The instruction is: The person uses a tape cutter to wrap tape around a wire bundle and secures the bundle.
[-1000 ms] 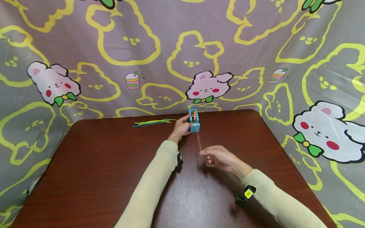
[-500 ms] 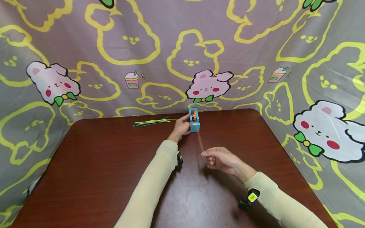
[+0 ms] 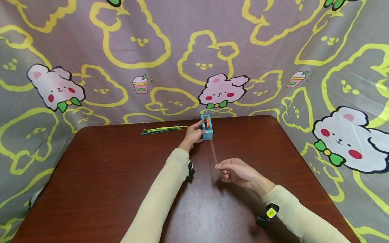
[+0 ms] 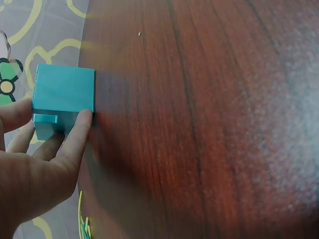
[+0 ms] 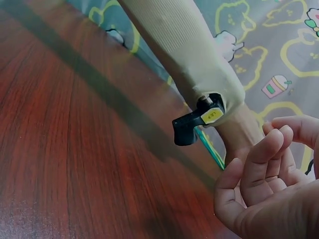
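A blue tape dispenser with an orange-cored roll stands near the table's back edge. My left hand grips it from its left side. In the left wrist view the fingers and thumb lie along the side of the blue dispenser. A strip of clear tape runs from the dispenser's front toward me. Its free end is pinched between thumb and forefinger of my right hand, above the table. The right wrist view shows that right hand with its other fingers curled; the tape is hard to make out there.
Left of the dispenser lies a bundle of thin yellow and green-blue strands. The brown wooden table meets a patterned cloth at the back and sides. A black wrist camera sits on the right sleeve.
My right hand has moved slightly right and toward me, and the tape strip has grown a little longer. The left hand and dispenser have hardly moved.
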### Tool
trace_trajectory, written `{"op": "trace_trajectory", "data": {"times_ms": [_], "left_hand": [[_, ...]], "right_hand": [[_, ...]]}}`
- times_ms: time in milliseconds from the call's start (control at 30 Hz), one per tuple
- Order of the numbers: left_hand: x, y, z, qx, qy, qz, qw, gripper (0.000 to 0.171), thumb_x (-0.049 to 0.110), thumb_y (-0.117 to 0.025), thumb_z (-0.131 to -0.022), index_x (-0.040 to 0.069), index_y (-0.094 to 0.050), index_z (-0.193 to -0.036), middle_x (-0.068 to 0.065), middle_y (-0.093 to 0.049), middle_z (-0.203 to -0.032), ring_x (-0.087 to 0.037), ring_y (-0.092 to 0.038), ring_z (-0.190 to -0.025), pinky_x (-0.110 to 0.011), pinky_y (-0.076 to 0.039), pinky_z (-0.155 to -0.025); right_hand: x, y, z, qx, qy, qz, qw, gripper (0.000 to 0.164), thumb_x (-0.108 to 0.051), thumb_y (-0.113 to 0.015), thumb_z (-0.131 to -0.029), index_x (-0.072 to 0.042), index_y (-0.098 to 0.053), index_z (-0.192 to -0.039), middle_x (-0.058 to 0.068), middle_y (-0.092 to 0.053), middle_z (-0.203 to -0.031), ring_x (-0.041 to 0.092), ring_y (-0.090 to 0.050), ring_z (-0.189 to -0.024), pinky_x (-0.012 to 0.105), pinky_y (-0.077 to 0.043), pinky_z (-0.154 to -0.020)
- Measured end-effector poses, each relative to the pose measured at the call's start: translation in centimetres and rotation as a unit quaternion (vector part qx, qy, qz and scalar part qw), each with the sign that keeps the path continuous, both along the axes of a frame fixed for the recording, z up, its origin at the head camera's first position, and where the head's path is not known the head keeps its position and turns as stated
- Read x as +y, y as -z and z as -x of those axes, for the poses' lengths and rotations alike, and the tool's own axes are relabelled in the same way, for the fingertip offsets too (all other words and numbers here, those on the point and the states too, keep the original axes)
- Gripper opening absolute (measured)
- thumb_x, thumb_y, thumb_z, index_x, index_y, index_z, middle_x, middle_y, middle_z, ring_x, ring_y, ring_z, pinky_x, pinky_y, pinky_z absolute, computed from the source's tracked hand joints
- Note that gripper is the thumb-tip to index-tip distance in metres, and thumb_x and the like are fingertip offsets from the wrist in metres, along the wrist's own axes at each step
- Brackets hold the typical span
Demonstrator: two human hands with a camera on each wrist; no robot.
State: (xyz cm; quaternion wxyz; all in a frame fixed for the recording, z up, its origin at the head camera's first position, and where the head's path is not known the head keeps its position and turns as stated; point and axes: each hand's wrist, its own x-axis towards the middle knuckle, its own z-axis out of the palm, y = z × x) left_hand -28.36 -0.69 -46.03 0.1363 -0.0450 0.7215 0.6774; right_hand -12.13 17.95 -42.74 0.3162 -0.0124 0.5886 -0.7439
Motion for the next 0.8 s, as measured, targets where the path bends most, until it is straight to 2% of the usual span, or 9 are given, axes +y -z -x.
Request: {"op": "trace_trajectory", "data": {"times_ms": [233,567,800], "left_hand": [[-0.14,-0.18,0.02,0.003,0.001,0.003,1.0,0.057,0.007,-0.06,-0.099,0.03,-0.049,-0.151,-0.007,-0.046,-0.152,-0.023,-0.064,-0.108,-0.045,-0.054,-0.09],[-0.25,-0.24,0.08,0.007,0.011,-0.001,0.9999,0.057,0.006,-0.057,-0.1,0.029,-0.048,-0.151,-0.006,-0.041,-0.156,-0.025,-0.058,-0.121,-0.044,-0.054,-0.091],[-0.48,0.21,-0.09,0.014,0.035,-0.002,0.9993,0.056,0.009,-0.056,-0.103,0.027,-0.043,-0.154,-0.007,-0.036,-0.159,-0.029,-0.053,-0.128,-0.046,-0.051,-0.095]], "right_hand": [[0.04,-0.12,-0.38,0.004,-0.008,0.0,1.0,0.02,-0.007,-0.061,-0.098,-0.013,-0.076,-0.085,-0.005,-0.053,-0.066,0.007,-0.05,-0.06,0.028,-0.05,-0.068],[0.5,-0.16,-0.41,0.011,-0.012,0.006,1.0,0.02,-0.009,-0.062,-0.098,-0.014,-0.077,-0.087,-0.006,-0.054,-0.067,0.007,-0.052,-0.061,0.028,-0.051,-0.07],[0.71,-0.24,-0.48,0.005,-0.013,0.012,1.0,0.021,-0.008,-0.06,-0.099,-0.014,-0.077,-0.088,-0.006,-0.056,-0.067,0.007,-0.053,-0.06,0.028,-0.051,-0.071]]}}
